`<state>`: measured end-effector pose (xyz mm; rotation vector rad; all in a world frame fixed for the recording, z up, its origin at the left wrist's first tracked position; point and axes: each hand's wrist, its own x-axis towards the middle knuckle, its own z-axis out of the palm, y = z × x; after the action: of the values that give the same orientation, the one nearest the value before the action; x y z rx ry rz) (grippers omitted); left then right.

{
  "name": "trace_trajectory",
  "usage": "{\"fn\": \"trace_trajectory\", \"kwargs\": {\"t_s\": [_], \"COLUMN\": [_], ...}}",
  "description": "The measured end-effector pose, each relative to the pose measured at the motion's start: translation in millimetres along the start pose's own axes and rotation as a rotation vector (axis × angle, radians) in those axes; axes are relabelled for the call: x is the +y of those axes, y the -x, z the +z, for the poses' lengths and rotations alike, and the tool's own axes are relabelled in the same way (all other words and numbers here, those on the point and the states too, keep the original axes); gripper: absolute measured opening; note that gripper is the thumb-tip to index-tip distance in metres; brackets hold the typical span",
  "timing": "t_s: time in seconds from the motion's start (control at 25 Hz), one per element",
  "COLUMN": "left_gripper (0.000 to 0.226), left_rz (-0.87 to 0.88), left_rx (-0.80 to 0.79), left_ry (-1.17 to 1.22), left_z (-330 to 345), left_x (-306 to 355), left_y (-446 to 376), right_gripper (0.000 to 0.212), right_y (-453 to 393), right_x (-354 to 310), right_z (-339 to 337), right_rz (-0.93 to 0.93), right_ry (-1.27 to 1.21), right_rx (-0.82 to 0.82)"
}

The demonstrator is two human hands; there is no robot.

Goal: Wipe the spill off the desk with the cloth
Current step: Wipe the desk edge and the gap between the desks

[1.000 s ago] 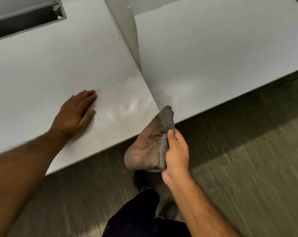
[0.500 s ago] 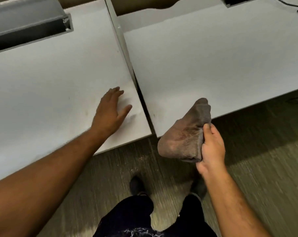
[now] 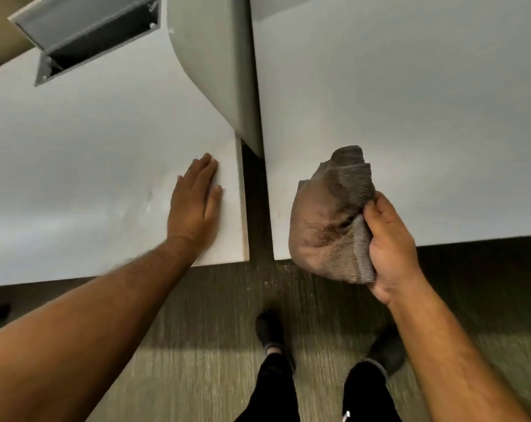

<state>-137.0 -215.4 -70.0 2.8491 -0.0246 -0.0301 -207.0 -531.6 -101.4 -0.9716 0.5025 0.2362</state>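
My right hand (image 3: 390,246) grips a crumpled brown-grey cloth (image 3: 329,217) with a dark stain on it, held up over the near left corner of the right white desk (image 3: 410,117). My left hand (image 3: 197,202) lies flat, fingers together, on the near right corner of the left white desk (image 3: 90,162). No wet spill shows on either desk top; only faint smudges appear beside my left hand.
A narrow gap (image 3: 256,208) separates the two desks, with a grey divider panel (image 3: 221,56) rising behind it. An open cable tray (image 3: 90,35) sits at the back left. My legs and shoes (image 3: 273,336) stand on the carpet below.
The view has swung so both desks face me squarely. My left hand slid toward the desk corner and flattened. My right hand with the cloth rose over the right desk's corner.
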Motion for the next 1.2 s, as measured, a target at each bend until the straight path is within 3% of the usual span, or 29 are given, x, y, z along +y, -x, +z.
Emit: {"fn": "trace_trajectory", "kwargs": {"t_s": [0.4,0.48,0.6,0.8,1.2], "left_gripper": [0.054,0.055,0.055,0.055,0.053], "left_rz": [-0.034,-0.029,-0.019,-0.020,-0.011], "left_rx": [-0.013,-0.015,-0.014,-0.006,0.009], "left_ry": [-0.031,-0.039,-0.039,-0.032,-0.018], "left_z": [7,9,10,10,10], "left_x": [-1,-4,-4,-1,0], "left_y": [-5,-4,-4,-5,-1], "right_gripper": [0.024,0.028,0.034,0.034,0.035], "right_y": [-116,-126,-124,-90,42], "right_x": [33,45,60,75,133], "right_z": [104,127,139,135,42], "right_rz": [-0.215,-0.281,-0.438,-0.568,-0.558], "right_ry": [0.293,0.406,0.462,0.458,0.607], "right_rx": [-0.158,-0.250,-0.260,-0.183,-0.466]}}
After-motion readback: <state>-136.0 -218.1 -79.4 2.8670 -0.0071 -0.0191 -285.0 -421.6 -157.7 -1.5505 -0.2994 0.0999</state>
